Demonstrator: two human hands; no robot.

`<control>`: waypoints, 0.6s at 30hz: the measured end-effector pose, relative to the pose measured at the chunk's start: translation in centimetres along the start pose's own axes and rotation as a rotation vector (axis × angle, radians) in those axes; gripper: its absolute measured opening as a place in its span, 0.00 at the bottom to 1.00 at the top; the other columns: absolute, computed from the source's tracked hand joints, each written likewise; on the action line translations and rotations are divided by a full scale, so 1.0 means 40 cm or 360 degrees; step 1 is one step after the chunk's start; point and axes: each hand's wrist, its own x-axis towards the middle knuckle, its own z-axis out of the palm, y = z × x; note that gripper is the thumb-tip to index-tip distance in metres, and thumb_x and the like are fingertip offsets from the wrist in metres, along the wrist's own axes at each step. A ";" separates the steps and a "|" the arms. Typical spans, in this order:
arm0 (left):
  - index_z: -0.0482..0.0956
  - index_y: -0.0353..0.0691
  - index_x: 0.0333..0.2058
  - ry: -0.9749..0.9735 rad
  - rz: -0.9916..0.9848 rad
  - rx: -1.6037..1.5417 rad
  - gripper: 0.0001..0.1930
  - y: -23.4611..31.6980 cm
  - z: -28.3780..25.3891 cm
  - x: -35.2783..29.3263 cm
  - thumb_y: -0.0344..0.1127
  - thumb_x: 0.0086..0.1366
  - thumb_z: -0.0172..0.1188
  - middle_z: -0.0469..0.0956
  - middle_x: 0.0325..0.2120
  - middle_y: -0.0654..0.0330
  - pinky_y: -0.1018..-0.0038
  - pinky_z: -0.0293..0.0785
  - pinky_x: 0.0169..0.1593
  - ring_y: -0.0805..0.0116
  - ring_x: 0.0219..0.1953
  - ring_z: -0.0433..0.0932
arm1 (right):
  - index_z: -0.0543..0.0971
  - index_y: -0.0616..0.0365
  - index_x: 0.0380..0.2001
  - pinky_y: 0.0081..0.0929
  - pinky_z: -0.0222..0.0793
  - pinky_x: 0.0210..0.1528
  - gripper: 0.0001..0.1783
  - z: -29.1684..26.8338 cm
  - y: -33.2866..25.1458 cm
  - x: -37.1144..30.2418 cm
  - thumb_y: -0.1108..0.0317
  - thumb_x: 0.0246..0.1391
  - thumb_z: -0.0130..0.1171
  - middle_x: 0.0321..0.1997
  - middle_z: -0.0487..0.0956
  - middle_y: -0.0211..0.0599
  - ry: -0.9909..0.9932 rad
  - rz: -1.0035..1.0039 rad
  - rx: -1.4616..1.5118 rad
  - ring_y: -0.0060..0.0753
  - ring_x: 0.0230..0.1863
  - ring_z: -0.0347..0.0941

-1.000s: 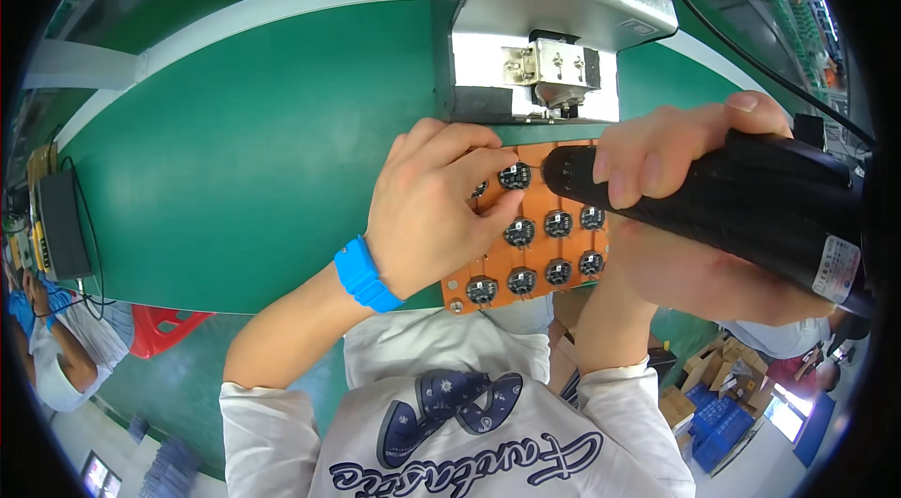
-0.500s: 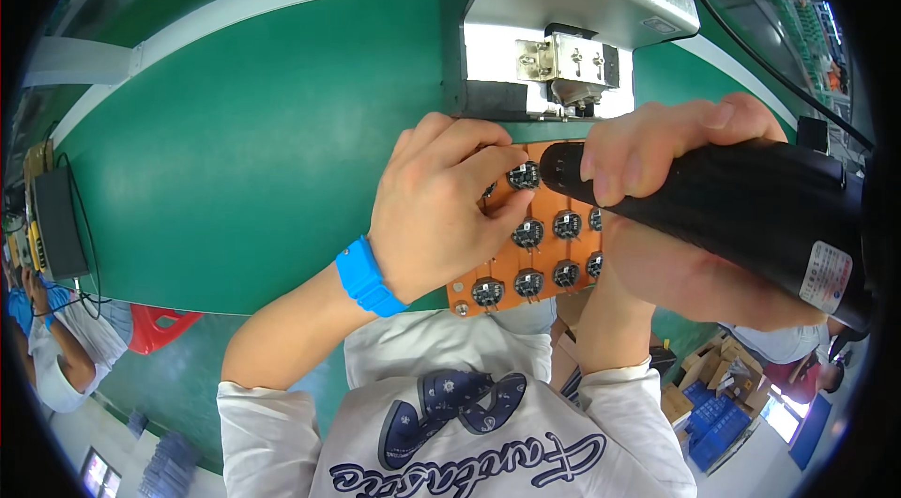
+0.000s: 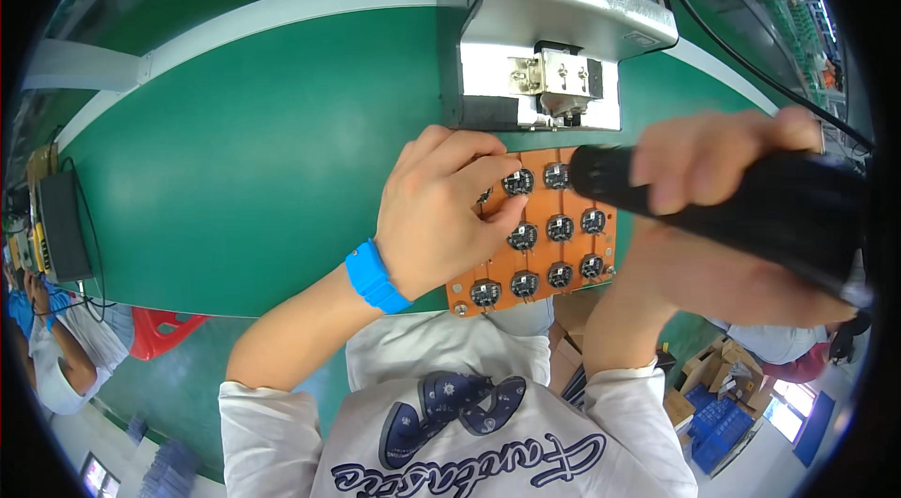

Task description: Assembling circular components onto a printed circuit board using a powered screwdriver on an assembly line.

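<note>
An orange fixture plate [image 3: 542, 202] lies on the green bench with rows of small round black circuit boards [image 3: 560, 228]. My left hand [image 3: 441, 207], a blue band on its wrist, rests at the plate's left side. Its thumb and index finger are bent around the round circuit board [image 3: 517, 182] near the far left corner. Blurred by motion, my right hand [image 3: 704, 169] grips a thick black handheld tool [image 3: 605, 177] with a tapered nose. That nose points left over the plate's far right corner and hides part of it. I cannot make out the tool's exact kind.
A bent metal housing [image 3: 554, 0] with a silver clamp block [image 3: 563, 80] stands just beyond the plate. A black cable [image 3: 751, 66] runs along the far right. At left are a black box [image 3: 62, 226], a red stool [image 3: 160, 329] and another person [image 3: 70, 348].
My right hand has drawn the tool to the right, uncovering more round boards on the plate. My left hand stays at the same corner board.
</note>
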 end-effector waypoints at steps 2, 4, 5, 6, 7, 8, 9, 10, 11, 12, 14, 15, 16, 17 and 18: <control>0.86 0.41 0.34 0.0006 -0.0001 0.0007 0.13 -0.005 0.001 -0.002 0.30 0.46 0.74 0.81 0.37 0.62 0.64 0.74 0.45 0.59 0.40 0.77 | 0.64 0.62 0.62 0.38 0.70 0.36 0.63 -0.019 -0.004 0.047 0.11 0.45 0.40 0.36 0.75 0.39 -0.0140 -0.0096 0.0012 0.36 0.30 0.72; 0.86 0.41 0.34 0.0015 -0.0002 0.0010 0.13 -0.003 0.000 0.000 0.30 0.46 0.74 0.81 0.37 0.62 0.64 0.75 0.44 0.59 0.40 0.77 | 0.62 0.63 0.64 0.39 0.69 0.38 0.65 -0.044 -0.007 0.099 0.11 0.46 0.38 0.38 0.75 0.38 -0.0284 -0.0189 0.0021 0.37 0.31 0.72; 0.86 0.41 0.34 0.0007 -0.0009 0.0015 0.13 -0.002 -0.005 0.001 0.31 0.46 0.74 0.81 0.37 0.62 0.64 0.75 0.44 0.59 0.40 0.77 | 0.61 0.64 0.66 0.40 0.69 0.40 0.66 -0.054 -0.005 0.124 0.11 0.46 0.38 0.39 0.75 0.38 -0.0361 -0.0233 0.0028 0.37 0.32 0.72; 0.86 0.41 0.34 -0.0001 -0.0017 0.0021 0.13 -0.001 -0.008 0.001 0.31 0.46 0.74 0.81 0.37 0.63 0.64 0.75 0.44 0.59 0.40 0.77 | 0.60 0.65 0.67 0.40 0.69 0.41 0.67 -0.063 -0.001 0.143 0.11 0.46 0.37 0.40 0.75 0.38 -0.0439 -0.0276 0.0038 0.37 0.32 0.72; 0.86 0.41 0.34 0.0008 -0.0018 0.0020 0.13 0.001 -0.011 0.004 0.31 0.46 0.74 0.81 0.37 0.63 0.64 0.75 0.44 0.59 0.40 0.77 | 0.61 0.63 0.67 0.40 0.68 0.41 0.67 -0.070 0.008 0.157 0.10 0.45 0.36 0.41 0.75 0.38 -0.0577 -0.0223 0.0048 0.37 0.33 0.72; 0.86 0.41 0.34 0.0022 -0.0008 0.0017 0.13 -0.001 -0.011 0.002 0.31 0.46 0.73 0.81 0.37 0.63 0.64 0.75 0.44 0.59 0.40 0.77 | 0.62 0.62 0.66 0.40 0.68 0.41 0.66 -0.069 0.006 0.156 0.10 0.45 0.38 0.41 0.75 0.38 -0.0535 -0.0177 0.0075 0.37 0.33 0.72; 0.85 0.42 0.33 0.0036 0.0001 0.0015 0.13 -0.003 -0.011 -0.001 0.31 0.47 0.73 0.81 0.37 0.63 0.64 0.75 0.44 0.59 0.40 0.77 | 0.63 0.61 0.66 0.39 0.68 0.40 0.65 -0.064 0.004 0.153 0.11 0.45 0.40 0.41 0.75 0.37 -0.0494 -0.0130 0.0103 0.36 0.34 0.72; 0.85 0.42 0.33 0.0044 -0.0011 0.0021 0.13 -0.006 -0.011 -0.005 0.31 0.47 0.73 0.81 0.37 0.63 0.64 0.75 0.44 0.59 0.40 0.77 | 0.63 0.61 0.66 0.39 0.68 0.40 0.65 -0.061 0.011 0.152 0.11 0.45 0.40 0.41 0.75 0.37 -0.0503 -0.0126 0.0115 0.36 0.34 0.72; 0.85 0.42 0.33 0.0039 0.0042 0.0002 0.12 -0.002 0.003 0.004 0.31 0.47 0.73 0.81 0.37 0.63 0.64 0.75 0.44 0.60 0.40 0.77 | 0.63 0.61 0.65 0.39 0.68 0.39 0.65 -0.088 -0.009 0.142 0.11 0.45 0.40 0.40 0.74 0.37 -0.0423 -0.0095 0.0073 0.36 0.33 0.72; 0.85 0.42 0.33 0.0059 0.0067 0.0023 0.12 -0.004 0.002 0.004 0.31 0.47 0.73 0.80 0.37 0.64 0.65 0.74 0.43 0.60 0.39 0.77 | 0.63 0.62 0.65 0.38 0.68 0.38 0.64 -0.067 -0.033 0.120 0.11 0.46 0.40 0.39 0.74 0.37 -0.0368 -0.0070 0.0077 0.36 0.32 0.72; 0.84 0.42 0.33 0.0085 0.0066 0.0050 0.12 -0.009 0.005 0.001 0.31 0.47 0.72 0.80 0.36 0.64 0.65 0.74 0.43 0.60 0.39 0.77 | 0.64 0.62 0.64 0.38 0.68 0.36 0.64 -0.012 -0.043 0.077 0.11 0.46 0.39 0.36 0.74 0.37 -0.0263 -0.0018 0.0087 0.36 0.31 0.72; 0.84 0.42 0.32 0.0100 0.0073 0.0061 0.12 -0.010 0.009 -0.002 0.31 0.46 0.72 0.80 0.36 0.64 0.65 0.74 0.42 0.60 0.39 0.76 | 0.64 0.62 0.64 0.38 0.68 0.35 0.64 -0.002 -0.050 0.076 0.12 0.46 0.39 0.35 0.73 0.38 -0.0206 0.0013 0.0086 0.36 0.30 0.72; 0.84 0.42 0.32 0.0099 0.0065 0.0062 0.12 -0.009 0.013 -0.002 0.31 0.46 0.72 0.80 0.36 0.64 0.65 0.74 0.42 0.60 0.39 0.76 | 0.64 0.63 0.63 0.37 0.69 0.35 0.63 0.037 -0.034 0.057 0.12 0.47 0.38 0.34 0.73 0.38 -0.0148 0.0045 0.0084 0.36 0.29 0.72; 0.84 0.42 0.33 0.0109 0.0081 0.0072 0.12 -0.007 0.012 -0.001 0.31 0.46 0.72 0.79 0.36 0.64 0.65 0.74 0.42 0.61 0.40 0.76 | 0.64 0.63 0.63 0.37 0.69 0.34 0.63 0.057 -0.016 0.059 0.12 0.47 0.38 0.33 0.73 0.38 -0.0086 0.0074 0.0083 0.36 0.29 0.72; 0.83 0.42 0.33 0.0118 0.0097 0.0082 0.13 -0.006 0.010 0.000 0.30 0.46 0.72 0.79 0.36 0.64 0.65 0.73 0.42 0.61 0.40 0.76 | 0.65 0.63 0.62 0.37 0.69 0.33 0.63 0.054 -0.039 0.031 0.12 0.47 0.38 0.32 0.73 0.38 -0.0023 0.0103 0.0080 0.36 0.28 0.72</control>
